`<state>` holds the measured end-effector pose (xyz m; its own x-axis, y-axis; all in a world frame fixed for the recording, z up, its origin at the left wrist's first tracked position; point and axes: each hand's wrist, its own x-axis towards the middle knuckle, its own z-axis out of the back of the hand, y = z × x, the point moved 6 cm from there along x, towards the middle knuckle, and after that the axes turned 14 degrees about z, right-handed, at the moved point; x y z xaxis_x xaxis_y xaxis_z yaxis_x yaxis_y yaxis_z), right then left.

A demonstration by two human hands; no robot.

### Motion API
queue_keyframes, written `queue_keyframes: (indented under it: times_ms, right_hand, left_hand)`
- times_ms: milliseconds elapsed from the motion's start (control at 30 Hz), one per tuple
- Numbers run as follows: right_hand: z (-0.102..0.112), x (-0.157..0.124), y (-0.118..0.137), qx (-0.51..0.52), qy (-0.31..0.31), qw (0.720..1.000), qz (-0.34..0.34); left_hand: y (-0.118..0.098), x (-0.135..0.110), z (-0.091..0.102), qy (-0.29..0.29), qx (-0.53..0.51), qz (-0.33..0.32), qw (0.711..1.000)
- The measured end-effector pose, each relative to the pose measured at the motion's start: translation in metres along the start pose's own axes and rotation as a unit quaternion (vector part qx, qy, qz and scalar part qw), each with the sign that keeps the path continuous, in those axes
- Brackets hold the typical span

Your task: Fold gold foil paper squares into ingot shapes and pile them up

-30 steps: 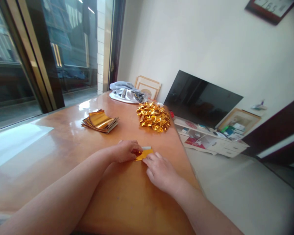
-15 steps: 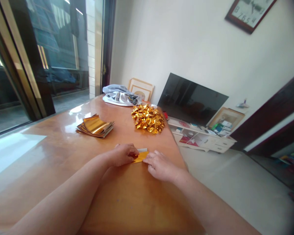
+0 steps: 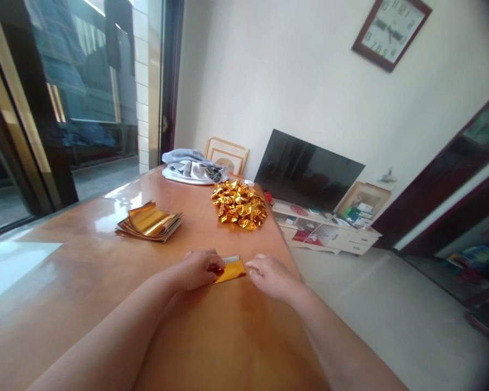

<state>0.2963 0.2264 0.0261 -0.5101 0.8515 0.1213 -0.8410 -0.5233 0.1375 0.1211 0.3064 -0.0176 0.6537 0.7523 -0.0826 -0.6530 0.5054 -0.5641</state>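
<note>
Pressing folded gold foil [image 3: 230, 271] under left hand [image 3: 198, 270], right hand [image 3: 272, 278] half-open, just beside it

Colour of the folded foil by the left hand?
The folded foil is gold, its far edge strip pale; head view shows it best.

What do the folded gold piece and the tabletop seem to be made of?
The folded piece looks like thin gold foil paper: crisp creases, metallic sheen, pale strip at its edge. The tabletop: glossy varnished wood, perhaps laminate, given its glare.
</note>
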Motion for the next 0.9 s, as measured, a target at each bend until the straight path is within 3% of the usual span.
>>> queue_keyframes:
  times_ms: [167, 400, 500, 633, 900]
  right_hand:
    - [-0.006, 0.028, 0.02, 0.088, -0.055, 0.994, 0.018]
    - [-0.039, 0.031, 0.009, 0.139, -0.111, 0.984, -0.032]
    - [-0.045, 0.026, 0.006, 0.136, -0.133, 0.981, -0.042]
    - [-0.047, 0.024, 0.008, 0.128, -0.136, 0.982, -0.042]
    - [-0.046, 0.022, 0.011, 0.13, -0.136, 0.982, -0.03]
  left_hand:
    - [0.001, -0.002, 0.001, -0.011, -0.02, 0.008, 1.0]
    - [0.004, -0.001, -0.002, -0.011, -0.05, 0.002, 0.999]
    - [0.019, 0.004, 0.003, -0.051, -0.094, 0.051, 0.993]
    - [0.031, 0.006, 0.017, -0.122, -0.066, 0.119, 0.983]
    - [0.024, 0.004, 0.017, -0.091, -0.002, 0.179, 0.98]
